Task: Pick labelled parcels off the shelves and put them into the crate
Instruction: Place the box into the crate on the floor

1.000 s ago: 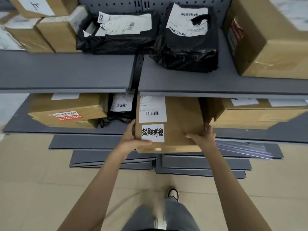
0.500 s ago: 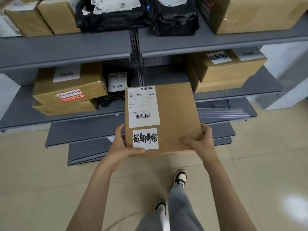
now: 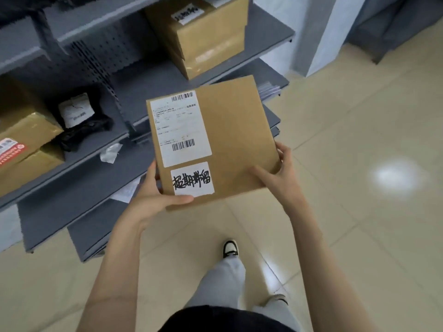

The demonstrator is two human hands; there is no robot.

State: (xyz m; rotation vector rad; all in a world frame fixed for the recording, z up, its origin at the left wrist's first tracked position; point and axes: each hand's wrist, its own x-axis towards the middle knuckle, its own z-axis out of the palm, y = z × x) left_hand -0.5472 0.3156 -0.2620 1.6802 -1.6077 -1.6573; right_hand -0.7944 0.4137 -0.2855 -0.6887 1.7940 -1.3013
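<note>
I hold flat brown cardboard parcel (image 3: 215, 142) with white labels clear of grey metal shelves (image 3: 167, 75), over tiled floor. Left hand (image 3: 155, 200) grips near-left corner, thumb on top; right hand (image 3: 275, 178) grips near-right edge. Crate not visible: my advice, keep parcel level, both grips firm, turn until crate shows.

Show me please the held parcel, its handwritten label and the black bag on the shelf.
held parcel (image 3: 237, 130): head view, bare brown top face.
handwritten label (image 3: 191, 179): head view, label centre.
black bag (image 3: 84, 133): head view, crumpled plastic.
</note>
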